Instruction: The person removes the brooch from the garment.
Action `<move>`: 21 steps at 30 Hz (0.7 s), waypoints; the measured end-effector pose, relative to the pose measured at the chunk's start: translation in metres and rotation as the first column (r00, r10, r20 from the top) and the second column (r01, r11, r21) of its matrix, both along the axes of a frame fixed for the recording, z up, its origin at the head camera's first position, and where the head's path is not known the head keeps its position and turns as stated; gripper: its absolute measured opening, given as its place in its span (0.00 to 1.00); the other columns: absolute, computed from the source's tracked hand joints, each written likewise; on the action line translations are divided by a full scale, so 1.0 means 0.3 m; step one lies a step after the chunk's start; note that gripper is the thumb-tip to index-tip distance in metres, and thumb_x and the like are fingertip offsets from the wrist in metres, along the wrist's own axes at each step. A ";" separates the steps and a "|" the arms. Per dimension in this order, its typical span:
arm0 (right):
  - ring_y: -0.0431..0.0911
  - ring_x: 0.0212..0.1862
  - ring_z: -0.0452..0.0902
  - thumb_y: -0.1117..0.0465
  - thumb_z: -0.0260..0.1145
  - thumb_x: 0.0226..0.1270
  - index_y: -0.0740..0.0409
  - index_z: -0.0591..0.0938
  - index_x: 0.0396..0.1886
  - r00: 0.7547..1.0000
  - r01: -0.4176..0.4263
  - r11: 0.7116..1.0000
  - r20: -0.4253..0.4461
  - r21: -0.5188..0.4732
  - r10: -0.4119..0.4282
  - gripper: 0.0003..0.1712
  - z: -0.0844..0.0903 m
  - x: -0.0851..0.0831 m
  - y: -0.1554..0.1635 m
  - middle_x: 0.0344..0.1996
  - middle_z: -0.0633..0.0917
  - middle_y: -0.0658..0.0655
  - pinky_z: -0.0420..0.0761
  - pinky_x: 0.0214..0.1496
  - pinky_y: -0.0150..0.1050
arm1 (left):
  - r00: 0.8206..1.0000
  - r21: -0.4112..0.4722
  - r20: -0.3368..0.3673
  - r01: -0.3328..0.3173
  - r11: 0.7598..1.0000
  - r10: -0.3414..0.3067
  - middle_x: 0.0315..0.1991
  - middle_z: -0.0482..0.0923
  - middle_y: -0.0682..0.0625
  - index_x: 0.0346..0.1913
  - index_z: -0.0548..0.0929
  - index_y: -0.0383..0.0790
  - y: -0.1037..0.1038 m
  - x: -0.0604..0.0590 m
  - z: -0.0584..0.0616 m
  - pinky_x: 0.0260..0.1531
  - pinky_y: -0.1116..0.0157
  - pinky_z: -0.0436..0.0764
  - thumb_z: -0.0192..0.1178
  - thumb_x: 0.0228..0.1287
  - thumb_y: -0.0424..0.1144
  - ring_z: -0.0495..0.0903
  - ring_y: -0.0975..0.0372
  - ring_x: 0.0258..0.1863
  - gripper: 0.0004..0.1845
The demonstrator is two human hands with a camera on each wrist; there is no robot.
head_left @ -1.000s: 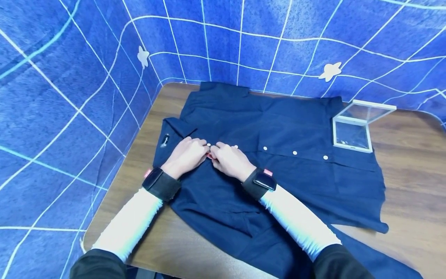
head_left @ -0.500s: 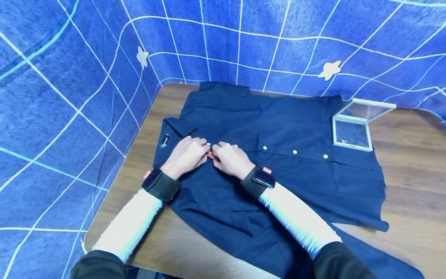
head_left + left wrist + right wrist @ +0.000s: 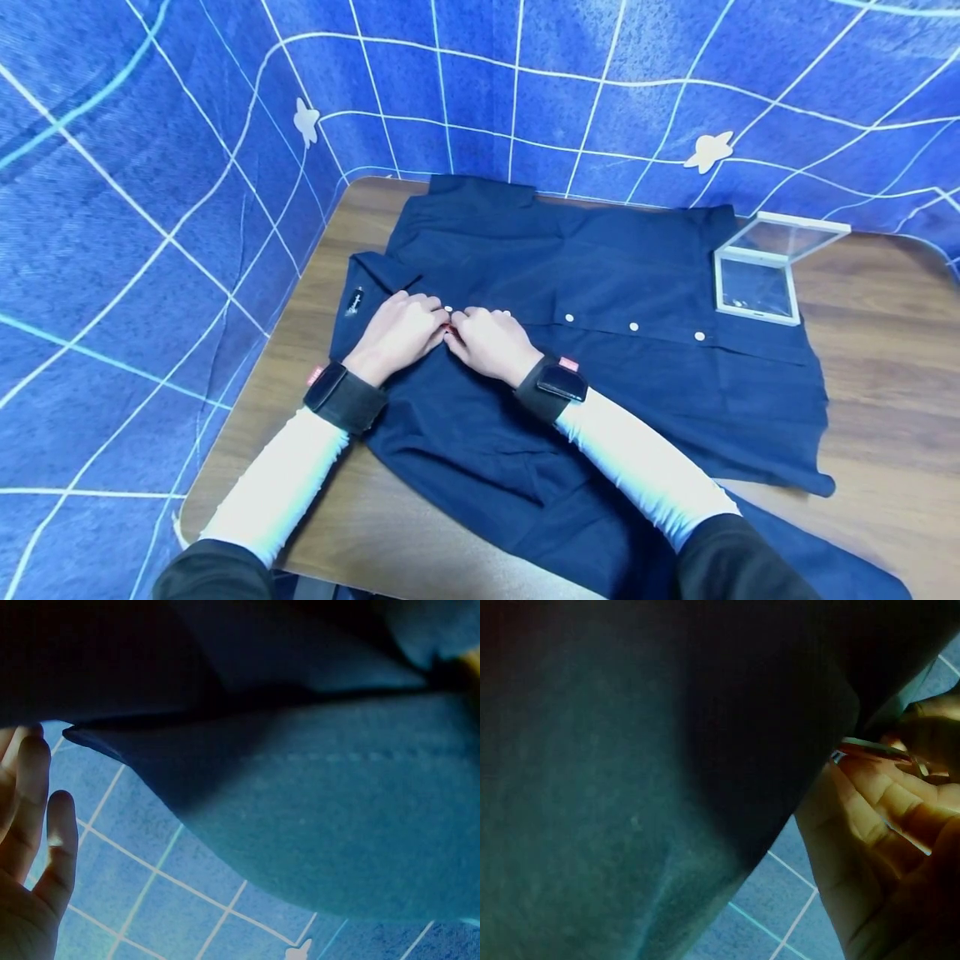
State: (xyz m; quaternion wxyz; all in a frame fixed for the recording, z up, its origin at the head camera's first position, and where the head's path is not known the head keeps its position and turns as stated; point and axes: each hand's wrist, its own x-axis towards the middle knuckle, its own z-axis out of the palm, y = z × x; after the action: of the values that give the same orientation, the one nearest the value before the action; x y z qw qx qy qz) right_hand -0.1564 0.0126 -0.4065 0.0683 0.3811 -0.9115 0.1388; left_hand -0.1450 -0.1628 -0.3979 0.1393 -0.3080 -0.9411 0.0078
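Shirt [image 3: 600, 350], dark navy, lies spread flat over most of the wooden table [image 3: 885, 367], its collar end toward the left edge and its hem near the right. Bare wood is free along the right and near sides. A clear box [image 3: 757, 287] with raised lid sits at the shirt's far right corner. Left hand [image 3: 399, 335] and right hand [image 3: 489, 343] meet on the button placket, fingers curled and pinching a small red object [image 3: 451, 332] with the cloth.

Small red item [image 3: 452, 333] between both hands, mostly hidden by curled fingers [image 3: 435, 321]; identity unclear.
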 end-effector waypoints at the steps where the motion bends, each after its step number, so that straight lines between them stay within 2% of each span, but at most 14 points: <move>1: 0.55 0.27 0.83 0.53 0.60 0.71 0.58 0.82 0.33 1.000 0.006 1.000 -0.001 0.001 -0.006 0.13 0.000 0.000 -0.003 0.28 0.83 0.57 0.81 0.27 0.48 | 1.000 0.004 -0.005 0.002 1.000 -0.002 0.30 0.81 0.48 0.33 0.86 0.40 0.000 0.000 0.000 0.33 0.57 0.76 0.64 0.64 0.40 0.81 0.54 0.33 0.07; 11: 0.55 0.33 0.85 0.55 0.61 0.71 0.57 0.82 0.47 0.990 0.097 0.992 0.094 0.084 -0.105 0.13 0.008 0.003 -0.029 0.36 0.86 0.57 0.83 0.32 0.52 | 1.000 0.007 -0.019 0.015 1.000 -0.015 0.29 0.82 0.48 0.32 0.86 0.41 -0.004 0.002 -0.005 0.32 0.58 0.76 0.65 0.62 0.38 0.81 0.54 0.31 0.05; 21: 0.54 0.33 0.84 0.55 0.59 0.71 0.55 0.82 0.50 0.988 0.124 0.985 0.082 0.119 -0.134 0.14 0.006 0.001 -0.040 0.36 0.86 0.54 0.82 0.31 0.50 | 0.999 0.004 -0.028 0.017 1.000 -0.017 0.29 0.82 0.48 0.32 0.87 0.41 -0.009 0.002 0.000 0.32 0.58 0.76 0.64 0.62 0.38 0.82 0.55 0.31 0.05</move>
State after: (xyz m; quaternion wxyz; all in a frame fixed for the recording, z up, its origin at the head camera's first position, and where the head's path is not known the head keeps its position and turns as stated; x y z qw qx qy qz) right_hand -0.1561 0.0006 -0.4048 0.0141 0.3178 -0.9429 0.0990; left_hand -0.1445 -0.1656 -0.3978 0.1532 -0.3155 -0.9364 0.0092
